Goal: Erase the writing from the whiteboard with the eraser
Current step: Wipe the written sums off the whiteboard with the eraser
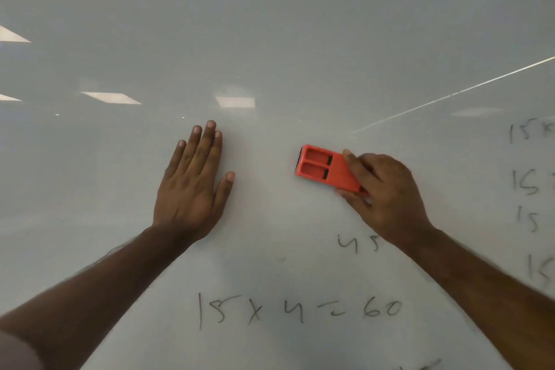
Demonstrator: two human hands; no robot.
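Observation:
The whiteboard fills the whole head view. My right hand grips an orange eraser by its right end and holds it flat against the board. My left hand rests flat on the board to the left of the eraser, fingers spread, holding nothing. Below the hands, black writing reads "15 x 4 = 60", and a "45" shows just under my right wrist. The board around the eraser is wiped white.
A second column of black sums starting with "15" runs down the right edge, partly cut off. Ceiling lights reflect as bright patches on the glossy surface. A faint stroke shows at the bottom edge.

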